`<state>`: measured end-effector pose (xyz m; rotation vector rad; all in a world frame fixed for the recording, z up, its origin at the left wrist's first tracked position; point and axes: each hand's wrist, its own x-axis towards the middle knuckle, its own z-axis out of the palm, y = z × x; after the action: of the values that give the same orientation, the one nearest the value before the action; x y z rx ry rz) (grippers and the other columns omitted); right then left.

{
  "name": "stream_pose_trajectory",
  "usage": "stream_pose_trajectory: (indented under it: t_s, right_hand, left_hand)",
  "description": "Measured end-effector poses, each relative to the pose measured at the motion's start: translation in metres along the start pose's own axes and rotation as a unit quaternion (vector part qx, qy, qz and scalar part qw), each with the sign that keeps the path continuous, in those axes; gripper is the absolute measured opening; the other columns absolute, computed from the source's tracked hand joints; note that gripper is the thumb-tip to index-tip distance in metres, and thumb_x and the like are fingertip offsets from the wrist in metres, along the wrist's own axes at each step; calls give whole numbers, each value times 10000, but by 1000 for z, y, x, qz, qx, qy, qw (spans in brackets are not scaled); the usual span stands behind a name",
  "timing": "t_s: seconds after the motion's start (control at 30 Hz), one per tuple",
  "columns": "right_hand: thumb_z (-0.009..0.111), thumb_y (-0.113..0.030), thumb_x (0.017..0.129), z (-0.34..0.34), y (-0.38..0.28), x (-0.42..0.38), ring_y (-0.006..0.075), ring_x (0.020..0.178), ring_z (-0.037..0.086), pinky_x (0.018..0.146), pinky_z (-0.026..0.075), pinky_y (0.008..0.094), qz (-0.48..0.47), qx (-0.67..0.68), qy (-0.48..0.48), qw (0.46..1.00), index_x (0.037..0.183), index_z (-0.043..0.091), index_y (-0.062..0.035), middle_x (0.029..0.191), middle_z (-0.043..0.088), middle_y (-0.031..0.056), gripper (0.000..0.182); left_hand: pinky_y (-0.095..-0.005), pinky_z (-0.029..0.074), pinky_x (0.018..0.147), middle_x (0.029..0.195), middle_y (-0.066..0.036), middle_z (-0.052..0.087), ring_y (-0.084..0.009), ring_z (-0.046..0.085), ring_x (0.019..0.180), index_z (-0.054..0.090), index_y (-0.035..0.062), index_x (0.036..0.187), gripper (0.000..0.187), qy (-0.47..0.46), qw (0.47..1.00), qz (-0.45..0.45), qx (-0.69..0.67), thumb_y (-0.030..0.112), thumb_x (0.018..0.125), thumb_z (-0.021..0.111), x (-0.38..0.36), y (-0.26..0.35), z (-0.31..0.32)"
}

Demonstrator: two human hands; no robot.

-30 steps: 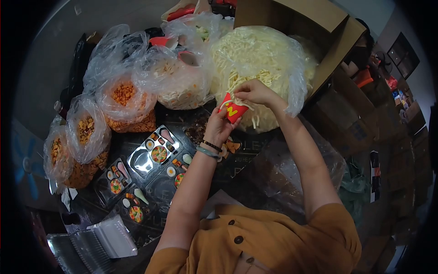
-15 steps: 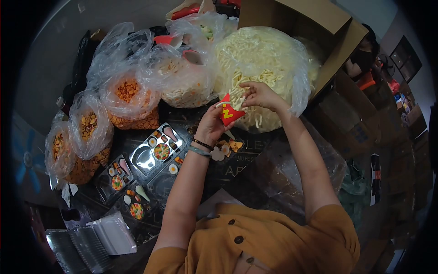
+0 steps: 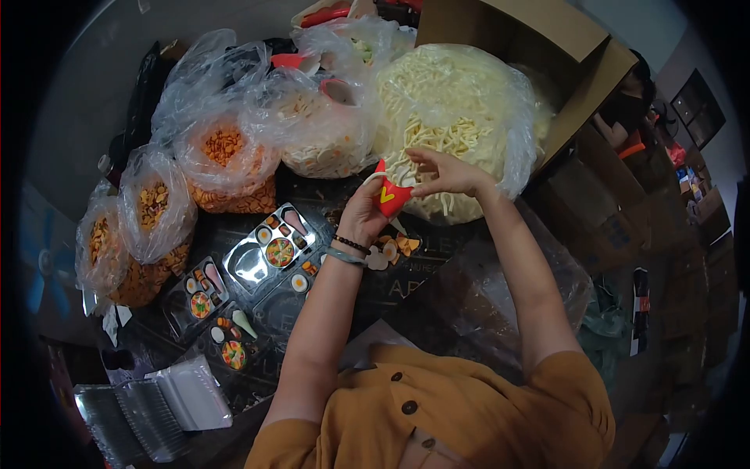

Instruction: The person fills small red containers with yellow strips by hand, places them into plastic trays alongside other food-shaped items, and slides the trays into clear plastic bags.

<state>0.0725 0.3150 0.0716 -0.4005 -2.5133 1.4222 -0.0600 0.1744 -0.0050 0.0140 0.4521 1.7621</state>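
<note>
The left hand (image 3: 366,209) grips the red carton (image 3: 394,200); beside its mouth, the right hand (image 3: 453,173) now parts thumb and fingers wider, any hold unclear, and the pale strips (image 3: 401,173) protrude less, seemingly settling inside, before the plastic bag (image 3: 520,152) beyond both hands.

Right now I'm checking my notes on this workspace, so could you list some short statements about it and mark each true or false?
1. The left hand holds the red carton. True.
2. The right hand hangs low at the person's side. False: it is raised by the carton's top.
3. The big bag of pale sticks stands beside a cardboard box. True.
4. The dark beaded bracelet is on the right wrist. False: it is on the left.
</note>
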Motion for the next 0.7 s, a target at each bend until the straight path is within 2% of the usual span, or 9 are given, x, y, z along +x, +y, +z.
stream_pose_trajectory:
  t_s: [0.03, 0.1, 0.2, 0.23, 0.3, 0.4, 0.53, 0.6, 0.7]
  right_hand:
    - [692, -74, 747, 0, 6, -1, 150, 931, 564, 752, 487, 267, -1, 0, -1, 1000, 1282, 445, -39, 994, 618, 98, 590]
    - [694, -79, 757, -2, 13, -1, 149, 902, 584, 751, 488, 255, 73, 115, -71, 988, 1329, 373, -44, 962, 622, 88, 657]
    - [692, -82, 763, -9, 15, 3, 122, 814, 588, 737, 487, 239, 115, 197, -61, 972, 1316, 394, -42, 910, 614, 59, 629]
    - [692, -82, 763, -9, 16, 6, 122, 814, 588, 737, 487, 239, 115, 197, -62, 972, 1316, 394, -42, 910, 614, 59, 629]
    - [693, -93, 773, -10, 18, 11, 93, 724, 570, 681, 482, 222, 124, 146, 50, 980, 1286, 430, -25, 878, 604, 39, 581]
    - [709, -92, 762, 6, -22, 0, 77, 701, 547, 621, 467, 213, 137, 50, 28, 989, 1239, 477, -7, 826, 583, 20, 537]
    - [746, -107, 729, 25, -22, -6, 71, 712, 544, 587, 451, 205, 145, 48, -34, 988, 1231, 480, 2, 826, 554, 15, 578]
    - [787, -140, 688, 27, -13, 0, 82, 722, 540, 601, 460, 207, 135, 104, -43, 984, 1281, 435, -16, 851, 527, 27, 701]
    - [790, -160, 686, 39, -14, 2, 101, 730, 545, 631, 474, 232, 111, 128, 19, 985, 1298, 428, -47, 900, 533, 53, 720]
  left_hand:
    - [-458, 483, 870, 1143, -140, 542, -301, 545, 1065, 442, 25, 1197, 386, 0, 1000, 1, 0, 172, 868, 579, -2, 1, 1]
    - [-456, 458, 922, 1175, -156, 527, -298, 538, 1075, 438, 27, 1211, 395, -22, 1000, -4, 11, 154, 865, 582, -7, 4, 4]
    - [-446, 449, 936, 1194, -162, 519, -297, 537, 1077, 435, 16, 1213, 389, -13, 1000, 14, -9, 144, 871, 569, -11, 3, 10]
    - [-446, 449, 936, 1194, -162, 519, -297, 537, 1077, 435, 16, 1213, 389, -12, 1000, 14, -9, 144, 871, 569, -11, 4, 8]
    - [-434, 457, 928, 1185, -158, 524, -291, 541, 1071, 433, 5, 1210, 378, -18, 999, 29, 31, 137, 878, 557, -10, 6, 6]
    - [-419, 474, 903, 1148, -153, 547, -280, 562, 1034, 454, -13, 1188, 353, 41, 994, 81, 65, 136, 882, 548, -5, 5, -4]
    - [-391, 504, 847, 1092, -145, 576, -253, 594, 966, 488, -18, 1144, 311, 42, 990, 104, 85, 128, 878, 557, -14, 5, -2]
    - [-337, 544, 702, 940, -100, 600, -195, 620, 810, 524, -1, 1030, 258, 71, 980, 146, 113, 126, 834, 633, -25, 5, 2]
    - [-323, 540, 702, 927, -90, 599, -186, 617, 796, 515, 1, 1044, 276, 92, 971, 158, 151, 127, 831, 637, -39, 6, 0]
